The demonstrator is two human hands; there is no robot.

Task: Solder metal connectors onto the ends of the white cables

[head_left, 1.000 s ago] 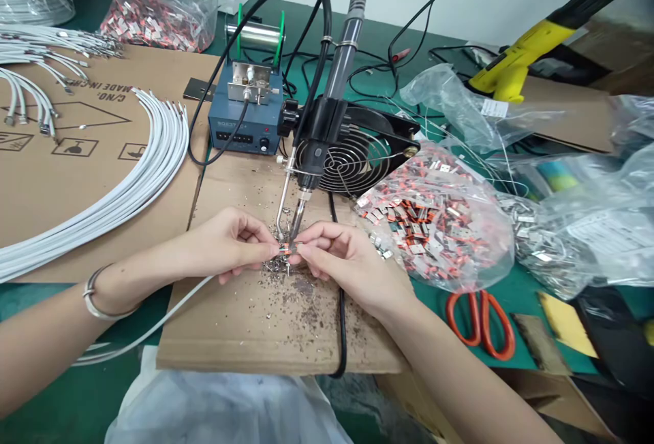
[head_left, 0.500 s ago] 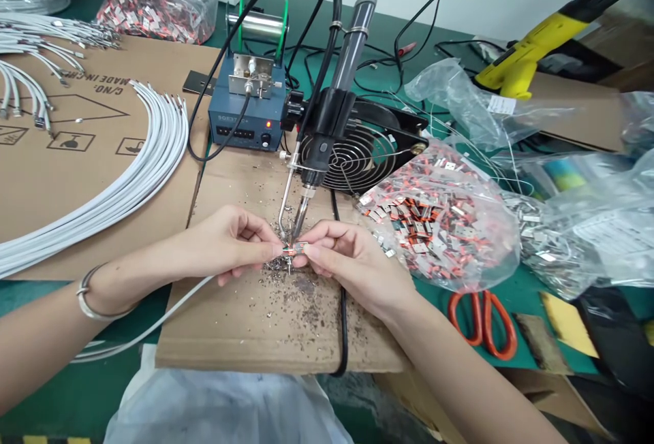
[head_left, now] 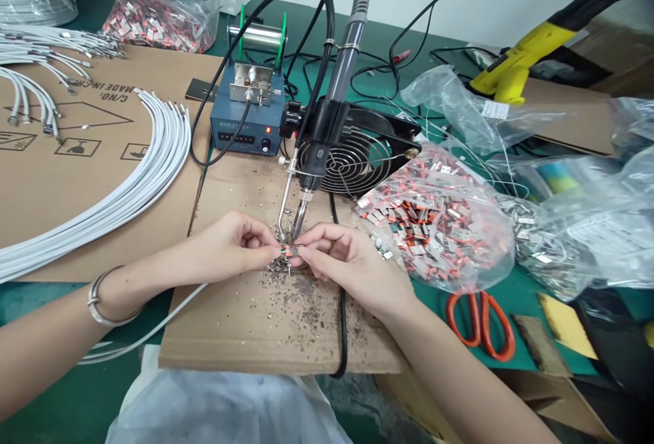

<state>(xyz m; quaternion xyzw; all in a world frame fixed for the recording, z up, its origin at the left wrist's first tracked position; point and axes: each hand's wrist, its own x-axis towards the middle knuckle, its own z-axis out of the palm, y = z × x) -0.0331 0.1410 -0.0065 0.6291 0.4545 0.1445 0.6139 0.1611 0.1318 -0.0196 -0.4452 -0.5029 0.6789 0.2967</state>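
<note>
Between my hands is a small orange and metal connector [head_left: 289,251], right under the tip of the soldering iron [head_left: 299,218]. My left hand [head_left: 240,248] pinches the end of a white cable [head_left: 178,308] at the connector's left side; the cable trails down to the lower left. The thumb and forefinger of my right hand [head_left: 347,260] grip the connector from the right. A thin metal feed tube [head_left: 287,199] comes down beside the iron. Fingers hide most of the joint. Dark solder debris lies on the cardboard [head_left: 245,335] below.
A blue control box [head_left: 248,117] and solder spool [head_left: 260,37] stand behind, with a fan [head_left: 357,161] beside the iron. Bundled white cables [head_left: 148,178] lie left. Connector bags [head_left: 444,226] and orange-handled scissors [head_left: 480,328] are at right; a black cable crosses the cardboard.
The view has shifted slightly. My right fingers have come a little closer to my left ones, covering more of the connector; both hands keep their pinch under the iron.
</note>
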